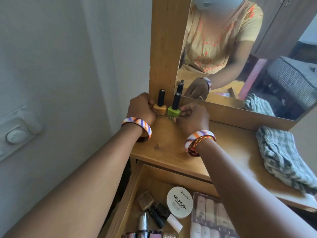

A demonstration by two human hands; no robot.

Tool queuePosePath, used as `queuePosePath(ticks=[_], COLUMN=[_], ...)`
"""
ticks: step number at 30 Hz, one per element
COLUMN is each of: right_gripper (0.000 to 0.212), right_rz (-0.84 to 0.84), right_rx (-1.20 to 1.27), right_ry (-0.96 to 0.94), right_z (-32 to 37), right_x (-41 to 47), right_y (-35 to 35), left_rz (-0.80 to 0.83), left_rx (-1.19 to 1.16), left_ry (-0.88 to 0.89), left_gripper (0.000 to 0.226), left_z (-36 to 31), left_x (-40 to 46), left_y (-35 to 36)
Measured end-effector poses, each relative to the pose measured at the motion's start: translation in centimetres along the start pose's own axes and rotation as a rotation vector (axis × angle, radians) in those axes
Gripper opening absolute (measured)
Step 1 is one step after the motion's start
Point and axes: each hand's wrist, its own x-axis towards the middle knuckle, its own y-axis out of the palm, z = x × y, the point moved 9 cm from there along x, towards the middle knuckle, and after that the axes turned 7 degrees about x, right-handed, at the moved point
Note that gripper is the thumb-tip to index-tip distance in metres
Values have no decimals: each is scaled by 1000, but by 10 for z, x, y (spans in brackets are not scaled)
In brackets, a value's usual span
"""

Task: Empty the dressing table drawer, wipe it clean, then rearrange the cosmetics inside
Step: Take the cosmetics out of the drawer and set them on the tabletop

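From where I watch, the emptying step is in hand. On the left, the left hand [141,109] curls its fingers round the base of the tan nail polish bottle [160,107], which stands upright on the dressing table top [171,152] against the mirror frame. Just beside it stands the green nail polish bottle [174,109], pinched low down by the fingers of the right hand [192,117]. Further right a folded checked cloth [283,158] lies well apart (ready for the wiping, I judge). Below, the open drawer [137,182] still holds a round tub of nail polish remover wipes [180,201], small tubes and a palette. Next I would let go of both bottles and reach back down for these.
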Motion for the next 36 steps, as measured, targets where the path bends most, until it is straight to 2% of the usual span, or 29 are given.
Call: queuePosePath(ticks=[10, 14, 20, 24, 26, 28, 30, 31, 33, 36], right_gripper=[18, 30, 29, 26, 25, 27, 25, 21, 12, 7], right_rz=[-78, -95, -41, 67, 185, 278, 322, 337, 385, 512], right_rx=[97, 78, 53, 24, -3, -90, -223, -271, -346, -573], right_ry=[65, 79, 99, 75, 50, -36, -178, -241, -288, -200], right_z=[-8, -9, -6, 1, 3, 8, 15, 18, 12, -25], right_x=[9, 9, -2, -33, -57, -83, -109, -122, -144, -172], right_y=[0, -1, -2, -3, 3, 6, 3, 2, 2, 13], left_rz=[-80, -81, -79, -108, 14, 265, 578, 679, 753, 785], left_rx=[-36, -38, -8, -13, -21, 50, 53, 38, 115, 461], left_ry=[-50, -77, -84, 85, 215, 305, 276, 252, 267, 383], left_gripper=[20, 22, 25, 15, 11, 8, 6, 12, 13, 14], left_z=[3, 5, 3, -17, -34, -45, -42, -39, -31, -21], left_x=[13, 16, 5, -30, -57, -88, -121, -134, -150, -177], left_y=[4, 5, -3, -27, -31, -21, -4, 1, 11, 31])
